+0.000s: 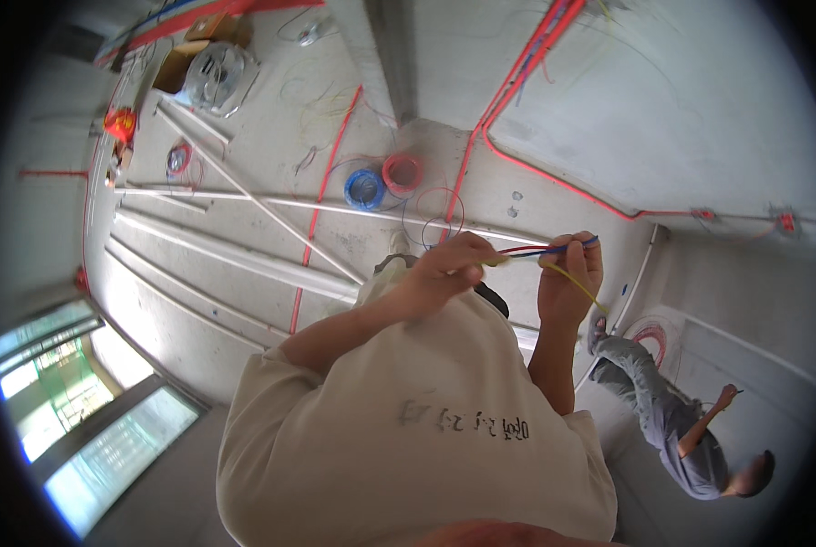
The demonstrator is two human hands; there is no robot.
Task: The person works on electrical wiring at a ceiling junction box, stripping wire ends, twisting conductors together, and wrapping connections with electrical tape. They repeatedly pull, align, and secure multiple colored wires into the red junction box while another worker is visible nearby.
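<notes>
Three wires [524,251], one red, one blue and one yellow, stretch between this person's hands, off the floor [262,137] and out ahead of the pale shirt [426,387]. From where I stand, bringing the strands together looks done, since they run close across the short gap. I make out no joint or wrapping on them, though fingers hide part of the run, so how much is left I can't tell. A blue coil [366,204] and a red coil [402,187] sit on the floor, well apart from the hands.

The left hand [451,264] reaches inward, elbow out, forearm slanting up, thumb and fingers pinched narrow on the wires. The right hand [569,273] stands nearly upright, fingertips closed on them close to the blue end, the yellow strand bending away to the right.
</notes>
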